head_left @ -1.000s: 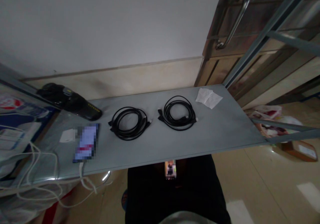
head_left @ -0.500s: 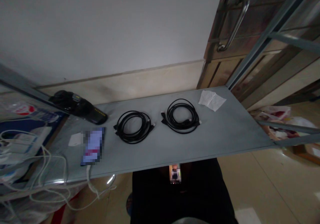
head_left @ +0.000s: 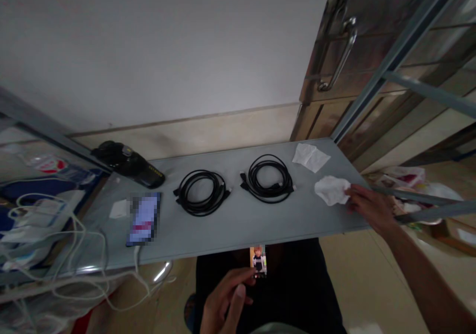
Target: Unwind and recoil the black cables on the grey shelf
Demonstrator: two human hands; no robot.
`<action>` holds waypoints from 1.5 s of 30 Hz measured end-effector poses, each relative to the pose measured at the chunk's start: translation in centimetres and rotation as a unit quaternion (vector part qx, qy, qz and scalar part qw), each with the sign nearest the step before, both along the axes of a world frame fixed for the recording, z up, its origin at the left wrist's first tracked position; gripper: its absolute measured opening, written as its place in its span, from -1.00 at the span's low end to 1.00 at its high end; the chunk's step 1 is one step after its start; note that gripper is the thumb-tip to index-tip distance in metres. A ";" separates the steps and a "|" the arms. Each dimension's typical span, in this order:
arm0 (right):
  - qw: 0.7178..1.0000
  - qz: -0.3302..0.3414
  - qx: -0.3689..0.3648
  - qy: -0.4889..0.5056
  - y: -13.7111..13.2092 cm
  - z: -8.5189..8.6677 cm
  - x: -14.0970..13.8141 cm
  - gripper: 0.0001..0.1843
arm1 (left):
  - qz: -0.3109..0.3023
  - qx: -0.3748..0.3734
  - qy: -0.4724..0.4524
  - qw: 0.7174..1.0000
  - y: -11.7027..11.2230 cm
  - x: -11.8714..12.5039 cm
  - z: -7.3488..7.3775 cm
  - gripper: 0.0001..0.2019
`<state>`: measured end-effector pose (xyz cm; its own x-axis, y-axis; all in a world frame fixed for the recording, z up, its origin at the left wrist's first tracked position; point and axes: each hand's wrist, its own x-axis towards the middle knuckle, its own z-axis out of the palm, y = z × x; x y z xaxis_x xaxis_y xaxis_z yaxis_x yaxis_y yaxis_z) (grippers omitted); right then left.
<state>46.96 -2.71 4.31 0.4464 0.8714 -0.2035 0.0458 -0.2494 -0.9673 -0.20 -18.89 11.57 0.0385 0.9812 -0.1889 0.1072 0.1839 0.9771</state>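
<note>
My right hand [head_left: 368, 206] reaches in from the right and pinches a crumpled white tissue [head_left: 330, 190] that rests on the right end of the grey shelf [head_left: 238, 227]. My left hand [head_left: 223, 304] is low at the bottom centre, fingers curled, its fingertips touching a small card or badge with a picture [head_left: 258, 261] on my dark clothing. Two coiled black cables lie side by side in the middle of the shelf: the left cable [head_left: 202, 192] and the right cable [head_left: 269, 179]. A flat white paper sheet [head_left: 310, 156] lies at the far right corner.
A phone [head_left: 144, 218] with a white charging lead lies at the left of the shelf, beside a small white paper [head_left: 119, 209]. A black handheld device [head_left: 128, 164] sits at the back left. White cords [head_left: 55, 254] tangle at the left. A metal door with a handle [head_left: 338, 56] stands at the right.
Both hands have come into view. My right hand has brought a crumpled white tissue onto the right end of the shelf. My left hand has risen to the badge.
</note>
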 end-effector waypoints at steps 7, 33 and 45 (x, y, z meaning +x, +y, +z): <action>0.964 -0.064 0.024 -0.259 3.1 0.2 3.1 -0.38 | 0.093 -0.038 0.079 0.992 -1.4 -5.9 -2.9 -0.39; 0.812 0.280 0.130 -0.496 6.9 -0.5 -25.5 -0.63 | 0.032 -0.002 0.048 0.998 -1.7 -4.1 -5.2 -0.35; 0.947 0.119 0.238 -0.179 8.0 9.2 -22.8 -0.38 | 0.002 0.035 0.073 0.997 -0.9 -4.9 -4.5 -0.45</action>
